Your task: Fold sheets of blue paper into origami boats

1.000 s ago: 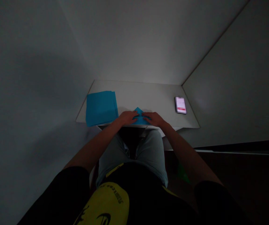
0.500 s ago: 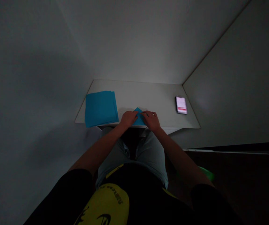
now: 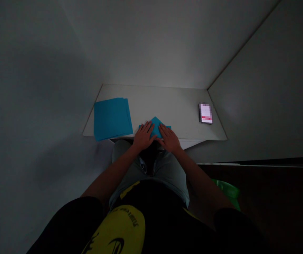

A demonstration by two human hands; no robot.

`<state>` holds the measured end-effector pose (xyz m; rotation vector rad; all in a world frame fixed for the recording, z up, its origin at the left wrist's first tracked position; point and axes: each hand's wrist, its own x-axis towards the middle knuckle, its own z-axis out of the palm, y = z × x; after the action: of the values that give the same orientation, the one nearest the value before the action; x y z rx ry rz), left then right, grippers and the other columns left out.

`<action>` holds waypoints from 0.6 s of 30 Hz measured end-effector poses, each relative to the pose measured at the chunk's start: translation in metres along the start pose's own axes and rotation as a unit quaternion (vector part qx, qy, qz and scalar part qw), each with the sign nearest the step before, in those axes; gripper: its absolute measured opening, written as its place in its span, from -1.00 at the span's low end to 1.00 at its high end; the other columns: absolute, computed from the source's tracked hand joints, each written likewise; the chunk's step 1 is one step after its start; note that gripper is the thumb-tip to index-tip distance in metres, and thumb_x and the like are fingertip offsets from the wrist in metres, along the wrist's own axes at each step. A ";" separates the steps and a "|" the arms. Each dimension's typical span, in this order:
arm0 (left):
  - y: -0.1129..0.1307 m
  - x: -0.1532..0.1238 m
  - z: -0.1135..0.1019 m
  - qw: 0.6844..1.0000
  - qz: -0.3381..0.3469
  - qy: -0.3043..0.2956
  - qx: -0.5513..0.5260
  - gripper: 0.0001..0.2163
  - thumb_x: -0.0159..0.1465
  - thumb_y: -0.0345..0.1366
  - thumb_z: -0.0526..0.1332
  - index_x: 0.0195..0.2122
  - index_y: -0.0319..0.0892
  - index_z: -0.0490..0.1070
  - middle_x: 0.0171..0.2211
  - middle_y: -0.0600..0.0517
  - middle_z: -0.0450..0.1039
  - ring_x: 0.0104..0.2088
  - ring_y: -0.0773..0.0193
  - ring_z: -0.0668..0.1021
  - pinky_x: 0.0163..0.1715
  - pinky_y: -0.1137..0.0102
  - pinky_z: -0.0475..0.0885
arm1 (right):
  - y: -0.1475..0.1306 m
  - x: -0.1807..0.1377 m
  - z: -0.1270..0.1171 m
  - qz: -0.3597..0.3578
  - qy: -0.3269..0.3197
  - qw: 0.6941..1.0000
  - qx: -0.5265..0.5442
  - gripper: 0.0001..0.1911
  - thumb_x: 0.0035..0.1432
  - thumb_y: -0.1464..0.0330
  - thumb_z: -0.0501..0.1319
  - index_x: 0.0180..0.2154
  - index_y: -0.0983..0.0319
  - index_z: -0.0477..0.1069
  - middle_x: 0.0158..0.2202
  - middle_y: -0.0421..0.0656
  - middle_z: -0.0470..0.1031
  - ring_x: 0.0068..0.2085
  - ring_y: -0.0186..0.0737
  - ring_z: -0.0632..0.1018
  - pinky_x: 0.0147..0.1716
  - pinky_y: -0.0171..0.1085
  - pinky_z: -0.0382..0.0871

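A small piece of blue paper [image 3: 156, 124], folded to a point at its far end, lies on the near edge of a white table [image 3: 167, 102]. My left hand [image 3: 143, 135] lies flat on its left part with the fingers stretched out. My right hand [image 3: 169, 137] lies flat on its right part, fingers also stretched. The two hands sit side by side, nearly touching. Most of the folded paper is hidden under them.
A stack of flat blue sheets [image 3: 111, 118] lies at the table's left end. A phone with a lit screen [image 3: 205, 113] lies at the right end. White walls close in the table at the back and right. A green object [image 3: 227, 188] sits on the dark floor.
Both hands have gone from curled fingertips meeting on the paper to lying flat on it, drawn slightly toward me. More of the blue paper shows beyond the fingers.
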<state>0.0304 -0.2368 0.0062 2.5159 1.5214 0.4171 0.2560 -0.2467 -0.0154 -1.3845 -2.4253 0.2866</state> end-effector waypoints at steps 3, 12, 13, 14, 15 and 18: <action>-0.008 -0.008 -0.003 1.000 0.000 -0.006 0.003 -0.22 0.54 0.12 0.11 0.59 -0.35 0.12 0.63 -0.32 -0.02 0.63 -0.17 0.09 0.61 -0.08 0.02 | 0.009 -0.008 -0.006 0.005 0.008 1.000 0.002 -0.10 0.53 -0.08 0.07 0.62 0.33 0.02 0.61 0.15 0.10 0.61 0.16 0.18 0.59 0.21 0.06; -0.020 -0.017 -0.002 1.000 0.000 0.010 0.013 -0.18 0.51 0.10 0.17 0.62 -0.32 0.03 0.63 -0.34 -0.01 0.63 -0.18 0.10 0.60 -0.10 0.05 | 0.025 -0.019 -0.011 0.013 0.007 1.000 -0.013 -0.06 0.51 -0.08 0.12 0.64 0.28 -0.07 0.63 0.12 0.06 0.62 0.18 0.17 0.59 0.20 0.05; -0.021 -0.018 -0.001 1.000 0.002 0.009 0.014 -0.19 0.51 0.08 0.18 0.61 -0.33 0.04 0.62 -0.35 -0.01 0.63 -0.18 0.11 0.59 -0.11 0.05 | 0.025 -0.019 -0.010 0.013 0.008 1.000 -0.016 -0.08 0.52 -0.06 0.11 0.64 0.27 -0.05 0.63 0.11 0.07 0.61 0.16 0.17 0.59 0.19 0.06; -0.022 -0.019 0.000 1.000 0.002 0.009 0.014 -0.21 0.51 0.04 0.18 0.60 -0.35 0.04 0.62 -0.36 0.00 0.63 -0.19 0.11 0.59 -0.11 0.06 | 0.025 -0.020 -0.009 0.012 0.012 1.000 -0.018 -0.11 0.53 -0.04 0.10 0.63 0.27 -0.03 0.63 0.10 0.08 0.61 0.15 0.18 0.59 0.17 0.06; -0.024 -0.020 0.000 1.000 0.002 0.009 0.014 -0.23 0.51 0.00 0.19 0.60 -0.36 0.05 0.61 -0.37 0.01 0.62 -0.18 0.12 0.59 -0.11 0.07 | 0.026 -0.020 -0.009 0.010 0.016 1.000 -0.020 -0.14 0.54 -0.03 0.09 0.63 0.26 -0.01 0.62 0.09 0.10 0.61 0.13 0.19 0.58 0.16 0.07; -0.030 -0.027 0.002 1.000 0.009 0.002 0.001 -0.30 0.47 -0.22 0.20 0.59 -0.33 0.09 0.61 -0.31 0.06 0.62 -0.12 0.15 0.60 -0.09 0.09 | 0.030 -0.024 -0.006 -0.001 0.031 0.999 -0.023 -0.19 0.55 0.02 0.08 0.61 0.26 0.04 0.61 0.09 0.15 0.59 0.12 0.24 0.57 0.18 0.10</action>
<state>-0.0061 -0.2467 -0.0079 2.5342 1.5030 0.4238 0.2936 -0.2521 -0.0239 -1.3895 -2.3959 0.1866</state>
